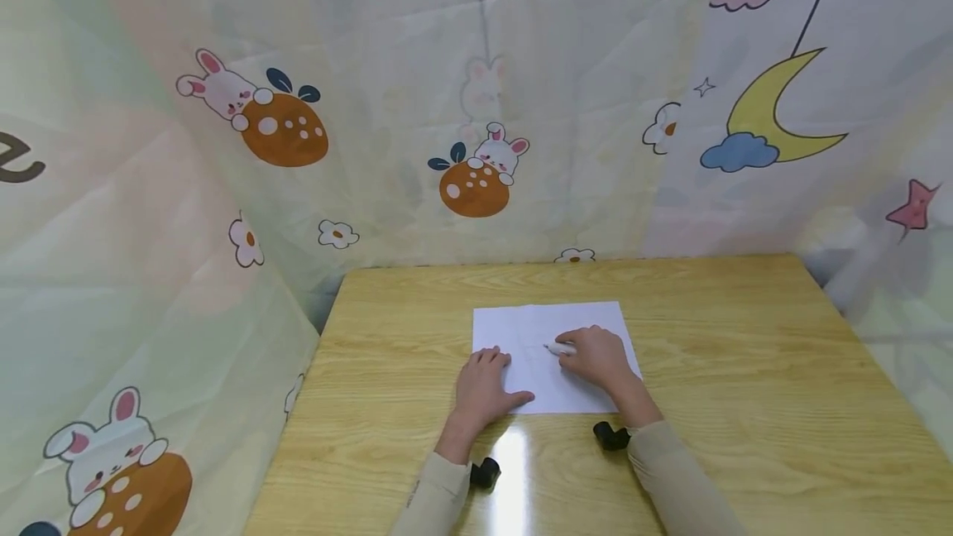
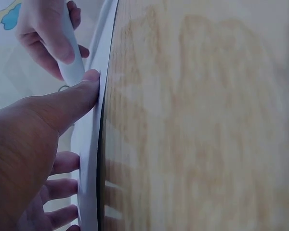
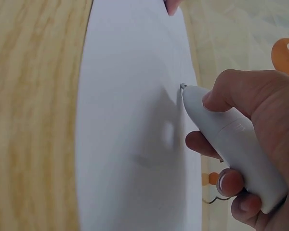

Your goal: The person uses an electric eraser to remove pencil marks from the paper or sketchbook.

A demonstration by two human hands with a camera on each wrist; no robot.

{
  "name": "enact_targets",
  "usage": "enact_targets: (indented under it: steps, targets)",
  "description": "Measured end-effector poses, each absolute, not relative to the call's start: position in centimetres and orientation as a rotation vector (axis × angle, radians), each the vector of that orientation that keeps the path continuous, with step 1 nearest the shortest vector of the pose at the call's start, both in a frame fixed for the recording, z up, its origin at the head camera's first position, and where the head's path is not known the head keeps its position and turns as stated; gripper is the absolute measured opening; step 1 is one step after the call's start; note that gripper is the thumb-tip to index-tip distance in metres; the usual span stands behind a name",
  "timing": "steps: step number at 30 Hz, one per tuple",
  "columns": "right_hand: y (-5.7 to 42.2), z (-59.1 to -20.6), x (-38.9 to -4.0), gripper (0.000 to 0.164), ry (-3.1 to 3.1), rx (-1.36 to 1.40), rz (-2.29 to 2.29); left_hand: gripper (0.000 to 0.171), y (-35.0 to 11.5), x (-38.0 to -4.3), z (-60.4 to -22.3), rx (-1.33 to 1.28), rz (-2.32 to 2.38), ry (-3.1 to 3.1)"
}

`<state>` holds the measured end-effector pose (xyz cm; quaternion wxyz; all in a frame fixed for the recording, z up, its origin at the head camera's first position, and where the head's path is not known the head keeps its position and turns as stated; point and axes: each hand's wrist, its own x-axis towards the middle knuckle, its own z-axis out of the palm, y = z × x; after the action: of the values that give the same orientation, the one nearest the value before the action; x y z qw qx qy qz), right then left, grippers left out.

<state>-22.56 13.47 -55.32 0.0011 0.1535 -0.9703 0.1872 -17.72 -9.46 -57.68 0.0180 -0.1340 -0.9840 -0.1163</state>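
Observation:
A white sheet of paper [image 1: 539, 391] lies on the wooden table. My left hand [image 1: 482, 387] rests flat on its left part, fingers spread and thumb [image 2: 77, 98] stretched near the front edge. Over the sheet's right half, my right hand [image 1: 598, 356] grips a thick white pen-shaped tool [image 3: 241, 144] between thumb and curled fingers. Its small metal tip [image 3: 183, 86] points left and meets the paper or hovers just over it; I cannot tell which. Faint marks seem to be on the sheet near the tip, too pale to make out.
The wooden table [image 1: 744, 354] reaches out on both sides of the paper. Behind it and at the sides hangs a printed cloth [image 1: 395, 106] with rabbits and flowers. Black wrist devices [image 1: 612, 437] sit by both sleeves.

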Motion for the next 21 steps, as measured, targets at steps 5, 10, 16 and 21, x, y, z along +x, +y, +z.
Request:
enact_targets:
  steps: [5,10,16,21]
  targets:
    - [13.59,-55.58,-22.35,0.029,-3.059,0.464,0.605,0.079,-9.50,-17.71,-57.84,-0.408,-0.369,-3.054]
    - [13.18,-55.44,-22.57,0.029,-3.072,0.476,0.579,0.080,-9.71,-17.70,-57.93,-0.403,-0.355,-3.069]
    - [13.08,-55.50,-22.55,0.028,-3.070,0.474,0.582,0.079,-9.56,-17.66,-57.96,-0.415,-0.357,-3.062]
    - [13.02,-55.46,-22.67,0.028,-3.064,0.472,0.598,0.079,-9.56,-17.75,-57.85,-0.414,-0.351,-3.058]
